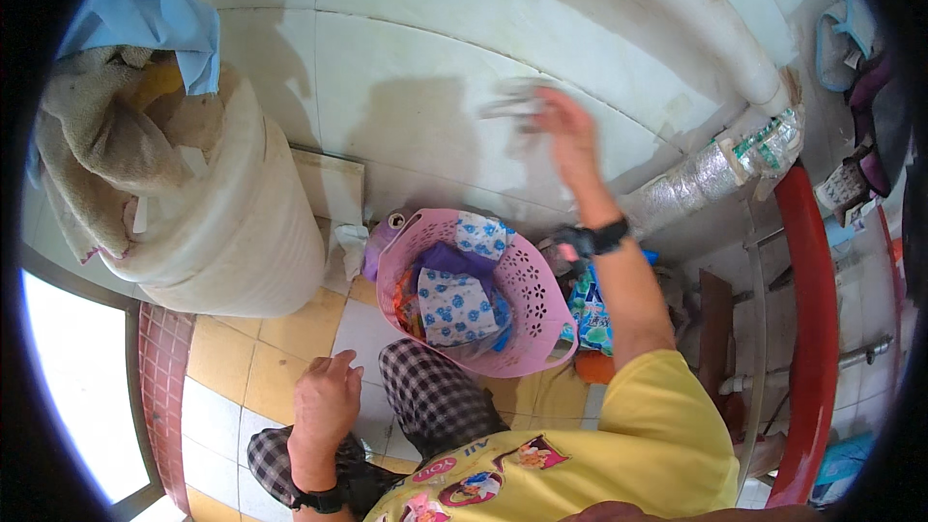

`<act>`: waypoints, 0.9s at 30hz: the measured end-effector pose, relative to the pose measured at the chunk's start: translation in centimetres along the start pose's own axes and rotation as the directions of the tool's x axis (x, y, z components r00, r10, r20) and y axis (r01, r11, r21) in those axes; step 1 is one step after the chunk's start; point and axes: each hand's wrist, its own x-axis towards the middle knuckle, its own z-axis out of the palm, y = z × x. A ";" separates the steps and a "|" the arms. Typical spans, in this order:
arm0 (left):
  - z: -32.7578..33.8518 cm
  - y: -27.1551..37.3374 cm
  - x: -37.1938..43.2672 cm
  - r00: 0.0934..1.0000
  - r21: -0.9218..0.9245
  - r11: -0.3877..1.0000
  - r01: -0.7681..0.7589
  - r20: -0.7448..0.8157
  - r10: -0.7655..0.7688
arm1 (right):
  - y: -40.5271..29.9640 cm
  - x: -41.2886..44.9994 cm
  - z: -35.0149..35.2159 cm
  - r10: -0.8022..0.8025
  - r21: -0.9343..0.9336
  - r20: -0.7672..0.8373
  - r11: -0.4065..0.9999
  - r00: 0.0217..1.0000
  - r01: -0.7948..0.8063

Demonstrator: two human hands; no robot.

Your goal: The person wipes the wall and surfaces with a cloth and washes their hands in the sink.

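My right hand [569,123] is raised in front of the tiled wall, beyond the pink basket. It is blurred by motion, and a greyish smear shows at its fingertips; whether this is a held thing or a shadow I cannot tell. Loosely curled above my knee, my left hand [326,395] shows nothing in its fingers. A pink plastic basket [540,275] with flower-shaped holes stands on the floor before me. Inside it lie a white cloth with blue flowers [457,308], a purple cloth [449,259] and orange and blue pieces. Another flowered piece [482,233] lies against its far side.
A large whitish plastic barrel [239,225] stands at left, with a brown towel [123,138] and blue cloth [156,14] over it. Right of the basket are a detergent bag [591,312], a foil-wrapped pipe [696,181] and a red post [808,333]. A purple bottle [378,246] stands behind.
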 end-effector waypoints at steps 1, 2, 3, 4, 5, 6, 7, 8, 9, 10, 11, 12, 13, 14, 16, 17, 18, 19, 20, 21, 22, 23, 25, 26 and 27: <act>-0.2 0.0 0.1 1.000 -0.009 1.000 0.000 0.000 0.000 | -2.0 -0.4 -2.8 0.064 0.115 -0.127 0.992 0.990 -0.049; -0.3 0.2 0.3 1.000 -0.015 0.999 -0.030 -0.003 0.030 | -2.5 -0.1 -6.7 0.058 0.168 -0.201 0.986 0.978 -0.024; -0.5 0.1 0.3 0.999 -0.015 0.999 -0.048 -0.006 0.048 | -3.3 0.1 -8.1 0.065 0.228 -0.267 0.974 0.962 -0.002; -0.6 0.0 0.3 0.999 -0.018 0.999 -0.044 -0.005 0.044 | -3.2 0.4 -8.0 0.066 0.226 -0.262 0.974 0.963 -0.005; -0.6 0.0 0.2 0.999 -0.028 0.998 -0.047 -0.016 0.047 | -3.2 0.8 -8.0 0.066 0.240 -0.262 0.971 0.963 -0.001; -0.6 0.0 0.1 0.998 -0.037 0.998 -0.054 -0.026 0.053 | -3.9 1.1 -7.6 0.066 0.253 -0.265 0.967 0.962 0.004; -0.5 0.0 0.2 0.998 -0.040 0.998 -0.056 -0.024 0.055 | -4.6 1.7 -5.7 0.026 0.246 -0.230 0.969 0.973 0.033; -0.4 0.1 0.2 0.998 -0.034 0.998 -0.052 -0.027 0.051 | -5.2 2.8 -2.4 -0.013 0.249 -0.190 0.967 0.982 0.062; -0.3 0.0 0.0 0.999 -0.025 0.999 -0.042 -0.028 0.042 | -6.0 4.0 0.8 0.006 0.312 -0.137 0.949 0.991 0.037; -0.3 0.1 -0.1 0.999 -0.023 0.999 -0.040 -0.025 0.039 | -6.3 5.5 3.2 -0.094 0.330 -0.059 0.938 0.994 0.108; -0.3 0.2 -0.2 1.000 -0.010 1.000 -0.010 -0.010 0.010 | -7.3 6.8 6.2 -0.099 0.348 -0.004 0.933 0.995 0.094; -0.3 0.2 -0.3 1.000 0.001 1.000 0.017 0.002 -0.017 | -8.0 7.3 9.6 -0.095 0.297 0.079 0.952 0.992 0.067; -0.1 0.2 -0.5 1.000 0.008 1.000 0.020 0.002 -0.020 | -6.9 8.0 12.4 -0.189 0.149 0.264 0.977 0.946 0.154; 0.3 0.2 -0.4 1.000 0.003 1.000 0.018 -0.005 -0.018 | -4.1 8.6 15.4 -0.317 0.343 0.282 0.915 0.906 0.214; 0.6 0.1 -0.2 0.999 0.009 0.999 0.032 -0.034 -0.032 | -1.5 7.7 18.5 -0.270 0.090 0.238 0.963 0.933 0.255; 0.7 0.0 -0.2 0.998 0.022 0.999 0.047 -0.031 -0.046 | -1.4 6.8 18.5 -0.278 0.104 0.245 0.960 0.929 0.260; 0.6 -0.2 -0.6 0.998 0.034 0.997 0.067 -0.023 -0.067 | -1.5 5.5 17.8 -0.154 -0.109 0.370 0.972 0.916 0.208; 0.4 -0.3 -0.9 0.997 0.035 0.996 0.077 -0.028 -0.076 | -1.6 4.4 16.6 -0.006 -0.329 0.458 0.928 0.889 0.176; 0.4 -0.2 -0.9 0.998 0.035 0.997 0.069 -0.018 -0.068 | 0.2 3.3 15.0 -0.022 -0.379 0.480 0.896 0.877 0.230; 0.3 -0.1 -0.7 0.999 0.030 0.998 0.052 -0.006 -0.052 | 3.1 2.2 12.8 -0.033 -0.434 0.498 0.856 0.866 0.282; 0.2 -0.2 -0.7 0.998 0.027 0.998 0.061 -0.009 -0.061 | 4.7 0.5 10.9 0.052 -0.473 0.489 0.855 0.871 0.214; 0.1 -0.3 -0.8 0.998 0.041 0.997 0.061 -0.009 -0.061 | 6.0 -1.4 8.8 0.161 -0.425 0.445 0.904 0.881 0.049; -0.1 -0.2 -0.7 0.998 0.046 0.997 0.068 -0.006 -0.068 | 8.3 -3.8 2.6 0.217 -0.505 0.310 0.862 0.926 -0.033; -0.2 0.0 -0.4 1.000 0.009 1.000 0.011 -0.013 -0.011 | 9.0 -4.6 -0.7 0.177 -0.525 0.257 0.851 0.950 -0.017; -0.3 0.1 -0.4 0.999 -0.023 0.999 -0.045 -0.020 0.045 | 9.5 -4.9 -3.7 0.205 -0.590 0.194 0.806 0.959 -0.053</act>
